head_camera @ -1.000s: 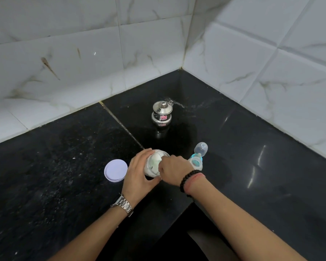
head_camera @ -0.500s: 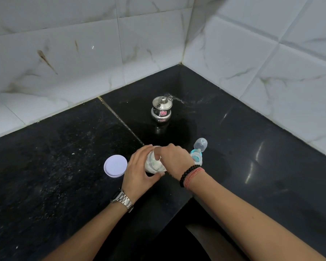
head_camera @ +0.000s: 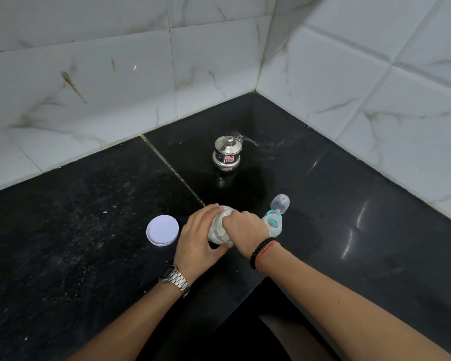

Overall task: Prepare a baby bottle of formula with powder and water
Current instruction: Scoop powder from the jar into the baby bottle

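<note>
On desk, our left hand (head_camera: 198, 238) grips powder jar (head_camera: 219, 227); right hand (head_camera: 245, 229), fingers curled, now reaches deeper into jar mouth than second ago; held thing hidden. Scooping likely underway, bottle (head_camera: 272, 225) unfilled.

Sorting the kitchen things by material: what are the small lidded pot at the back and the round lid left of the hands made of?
The pot looks like polished steel: mirror-bright with sharp reflections. The lid looks like matte plastic: flat pale lilac, no shine.

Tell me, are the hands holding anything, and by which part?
The left hand grips the powder jar round its side. The right hand is curled over the jar's open mouth; what it holds, if anything, is hidden.
</note>
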